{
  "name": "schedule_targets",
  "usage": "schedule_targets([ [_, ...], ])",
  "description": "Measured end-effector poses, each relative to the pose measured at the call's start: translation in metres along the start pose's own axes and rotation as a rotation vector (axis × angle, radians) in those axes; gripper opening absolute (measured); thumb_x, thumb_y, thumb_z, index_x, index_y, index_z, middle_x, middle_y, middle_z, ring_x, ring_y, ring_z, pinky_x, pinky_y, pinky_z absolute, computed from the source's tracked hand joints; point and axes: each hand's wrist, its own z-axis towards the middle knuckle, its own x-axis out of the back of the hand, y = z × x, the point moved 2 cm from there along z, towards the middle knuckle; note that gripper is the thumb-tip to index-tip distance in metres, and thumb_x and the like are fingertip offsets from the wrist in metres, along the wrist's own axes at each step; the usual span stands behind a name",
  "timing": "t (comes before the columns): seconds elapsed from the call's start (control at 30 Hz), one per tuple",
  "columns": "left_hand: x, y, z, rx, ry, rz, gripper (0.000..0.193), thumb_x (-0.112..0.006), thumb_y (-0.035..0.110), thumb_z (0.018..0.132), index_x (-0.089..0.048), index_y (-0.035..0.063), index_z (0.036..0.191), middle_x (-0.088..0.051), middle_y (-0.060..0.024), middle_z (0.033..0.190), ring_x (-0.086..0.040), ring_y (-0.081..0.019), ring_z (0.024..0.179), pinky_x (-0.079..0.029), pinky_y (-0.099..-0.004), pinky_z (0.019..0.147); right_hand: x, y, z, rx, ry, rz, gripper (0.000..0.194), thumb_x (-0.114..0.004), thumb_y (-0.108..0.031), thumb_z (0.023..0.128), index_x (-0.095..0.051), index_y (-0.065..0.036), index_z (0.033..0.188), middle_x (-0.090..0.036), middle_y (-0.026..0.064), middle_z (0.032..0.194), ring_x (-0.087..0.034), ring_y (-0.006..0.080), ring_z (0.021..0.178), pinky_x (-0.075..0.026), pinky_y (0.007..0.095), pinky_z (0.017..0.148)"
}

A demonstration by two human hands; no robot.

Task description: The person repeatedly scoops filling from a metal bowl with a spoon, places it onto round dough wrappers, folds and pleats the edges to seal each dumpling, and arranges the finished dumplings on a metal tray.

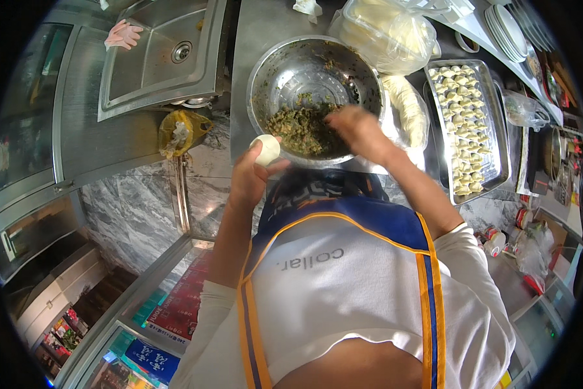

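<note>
A round dough wrapper [268, 150] lies on the fingers of my left hand [252, 172], just off the near left rim of a large steel bowl [315, 44]. Chopped green and brown filling [298, 129] is heaped on the near side of that bowl. My right hand [354, 131] is blurred and reaches over the bowl's right side, at the filling; its fingertips are unclear, and whether it holds a tool or filling I cannot tell. Folded dumplings [461, 121] stand in rows on a metal tray [490, 170] to the right.
Right of the bowl, a plastic bag holds a long stack of wrappers [408, 112]; a larger clear bag of pale dough [393, 39] sits behind. On the left are a steel sink [160, 63] with a pink glove [122, 35] and a yellow waste bag [182, 131]. White plates [505, 34] are stacked upper right.
</note>
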Motion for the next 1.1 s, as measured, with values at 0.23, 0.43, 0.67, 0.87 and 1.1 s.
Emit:
schedule_targets([
  [0.23,0.003,0.000,0.002,-0.009,-0.022,0.007,0.039,-0.037,0.028,0.099,-0.048,-0.0001,0.124,-0.055,-0.0128,0.124,-0.057,-0.0219,0.101,-0.050,-0.0430,0.090,0.007,-0.022,-0.028,0.005,0.061,-0.009,0.016,-0.059,-0.001,0.079,-0.062,0.002,0.095,-0.059,0.0164,0.083,-0.058,0.0335,0.081,-0.049,0.0381,0.076],
  [0.43,0.003,-0.004,0.002,0.006,-0.034,-0.013,0.039,-0.037,0.027,0.100,-0.047,-0.0013,0.124,-0.055,-0.0132,0.123,-0.058,-0.0218,0.097,-0.050,-0.0425,0.090,0.000,-0.020,-0.023,-0.104,0.089,-0.103,0.012,-0.059,0.000,0.082,-0.061,0.003,0.094,-0.058,0.0194,0.083,-0.058,0.0359,0.079,-0.049,0.0420,0.071],
  [0.67,0.011,-0.009,-0.001,0.006,-0.042,-0.087,0.040,-0.041,0.025,0.098,-0.048,-0.0048,0.124,-0.055,-0.0158,0.123,-0.057,-0.0234,0.103,-0.050,-0.0421,0.092,0.006,-0.040,-0.029,-0.137,0.091,0.084,0.018,-0.059,0.000,0.083,-0.062,0.003,0.101,-0.059,0.0172,0.086,-0.057,0.0344,0.084,-0.049,0.0411,0.074],
  [0.87,0.013,-0.016,0.001,-0.002,-0.081,-0.113,0.038,-0.035,0.025,0.101,-0.045,-0.0028,0.125,-0.055,-0.0137,0.124,-0.058,-0.0235,0.099,-0.047,-0.0430,0.095,-0.015,-0.052,-0.025,0.292,-0.172,0.009,0.032,-0.061,0.000,0.077,-0.059,0.003,0.109,-0.057,0.0158,0.087,-0.056,0.0331,0.086,-0.048,0.0384,0.078],
  [1.1,0.013,-0.018,-0.002,-0.010,-0.093,-0.138,0.039,-0.035,0.025,0.101,-0.045,-0.0027,0.126,-0.054,-0.0135,0.125,-0.058,-0.0231,0.099,-0.046,-0.0429,0.096,-0.013,-0.046,-0.004,0.197,0.013,0.030,0.037,-0.059,0.002,0.074,-0.059,0.002,0.112,-0.056,0.0155,0.090,-0.056,0.0330,0.085,-0.047,0.0389,0.076],
])
